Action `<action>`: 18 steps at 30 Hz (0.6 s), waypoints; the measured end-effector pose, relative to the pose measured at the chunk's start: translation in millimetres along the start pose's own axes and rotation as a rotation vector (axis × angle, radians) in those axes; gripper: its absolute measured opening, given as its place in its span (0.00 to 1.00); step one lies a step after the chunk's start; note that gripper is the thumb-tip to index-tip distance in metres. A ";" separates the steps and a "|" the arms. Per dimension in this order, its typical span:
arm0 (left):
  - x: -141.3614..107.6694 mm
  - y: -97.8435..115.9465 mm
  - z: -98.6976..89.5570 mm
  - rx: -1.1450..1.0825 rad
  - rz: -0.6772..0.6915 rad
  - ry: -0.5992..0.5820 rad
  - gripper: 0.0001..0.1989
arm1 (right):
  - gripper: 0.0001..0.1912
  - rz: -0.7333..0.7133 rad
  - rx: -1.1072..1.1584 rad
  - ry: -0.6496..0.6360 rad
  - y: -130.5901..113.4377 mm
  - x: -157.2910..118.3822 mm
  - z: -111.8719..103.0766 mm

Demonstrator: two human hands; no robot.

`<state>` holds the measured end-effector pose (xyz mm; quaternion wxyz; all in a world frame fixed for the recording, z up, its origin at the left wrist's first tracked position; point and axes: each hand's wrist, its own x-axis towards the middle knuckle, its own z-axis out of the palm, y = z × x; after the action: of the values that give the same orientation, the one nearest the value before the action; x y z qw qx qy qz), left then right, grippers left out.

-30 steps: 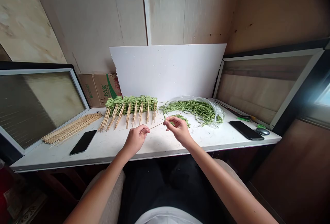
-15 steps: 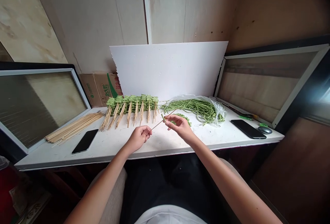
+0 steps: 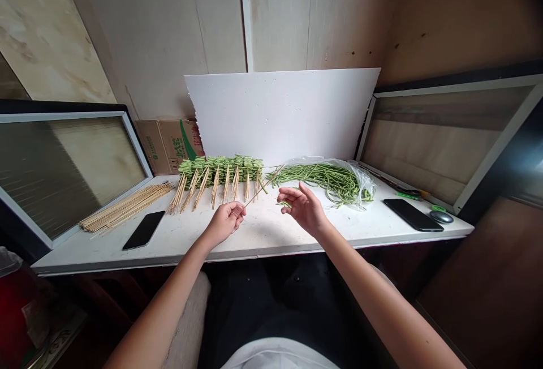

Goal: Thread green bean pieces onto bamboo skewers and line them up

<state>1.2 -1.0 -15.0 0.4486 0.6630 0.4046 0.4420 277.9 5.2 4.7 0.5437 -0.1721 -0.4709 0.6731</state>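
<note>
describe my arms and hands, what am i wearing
Both forearms, the left forearm and the right forearm, are bare, with no sleeve on either. Each grip is an ungloved hand, the left grip and the right grip, and no watch or bracelet shows. A white top shows at the bottom of the view, above dark clothing.

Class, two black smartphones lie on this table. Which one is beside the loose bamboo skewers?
The left-hand smartphone, just below the loose bamboo skewers; the other smartphone lies far right, past the bagged green beans.
</note>
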 end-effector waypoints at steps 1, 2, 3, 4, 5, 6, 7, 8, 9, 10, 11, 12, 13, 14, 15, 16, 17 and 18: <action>0.0 -0.4 0.2 0.006 0.002 0.003 0.24 | 0.25 0.002 0.007 -0.002 0.2 0.1 -0.4; -0.3 -0.6 0.6 0.011 0.004 0.005 0.24 | 0.24 0.004 0.013 -0.004 0.4 0.3 -1.0; -0.6 -0.4 1.1 0.017 0.004 0.005 0.24 | 0.24 0.007 0.017 -0.006 0.7 0.5 -1.7; -1.2 -0.1 1.8 0.022 0.003 0.002 0.24 | 0.24 0.010 0.021 -0.006 1.1 0.8 -2.4; -1.8 0.5 2.4 0.028 0.002 -0.002 0.25 | 0.24 0.012 0.026 -0.005 1.5 1.0 -3.3; -2.5 1.1 3.0 0.035 -0.001 -0.007 0.25 | 0.24 0.012 0.031 -0.002 1.9 1.3 -4.2; -3.2 1.6 3.5 0.041 -0.003 -0.011 0.25 | 0.24 0.012 0.037 0.002 2.2 1.6 -5.0; -3.8 1.9 3.8 0.045 -0.005 -0.015 0.25 | 0.23 0.011 0.041 0.006 2.3 1.9 -5.7; -4.2 2.1 3.9 0.047 -0.006 -0.017 0.24 | 0.23 0.010 0.045 0.011 2.4 2.1 -6.2; -4.4 1.9 4.0 0.048 -0.006 -0.018 0.24 | 0.23 0.011 0.049 0.015 2.4 2.3 -6.5; -4.2 1.5 3.8 0.049 -0.006 -0.020 0.24 | 0.23 0.012 0.052 0.020 2.3 2.3 -6.8; -3.9 1.0 3.7 0.051 -0.006 -0.023 0.24 | 0.22 0.014 0.055 0.025 2.1 2.4 -6.9; -3.4 0.5 3.4 0.053 -0.006 -0.026 0.24 | 0.22 0.016 0.059 0.030 2.0 2.3 -6.9; -2.9 0.0 3.2 0.056 -0.007 -0.028 0.25 | 0.20 0.017 0.067 0.038 1.9 2.3 -7.1; -2.5 -0.3 3.1 0.060 -0.007 -0.029 0.25 | 0.19 0.015 0.079 0.048 2.0 2.3 -7.4; -2.1 -0.4 3.1 0.064 -0.007 -0.028 0.25 | 0.16 0.011 0.095 0.059 2.2 2.4 -7.9; -2.0 -0.3 3.1 0.071 -0.007 -0.027 0.25 | 0.14 0.005 0.113 0.071 2.7 2.5 -8.6; -1.9 -0.3 3.1 0.079 -0.007 -0.026 0.25 | 0.12 -0.003 0.130 0.082 3.2 2.6 -9.4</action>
<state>3.6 -3.5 -16.3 0.4289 0.6846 0.4183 0.4153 282.2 11.9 -1.9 0.5735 -0.1630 -0.4037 0.6940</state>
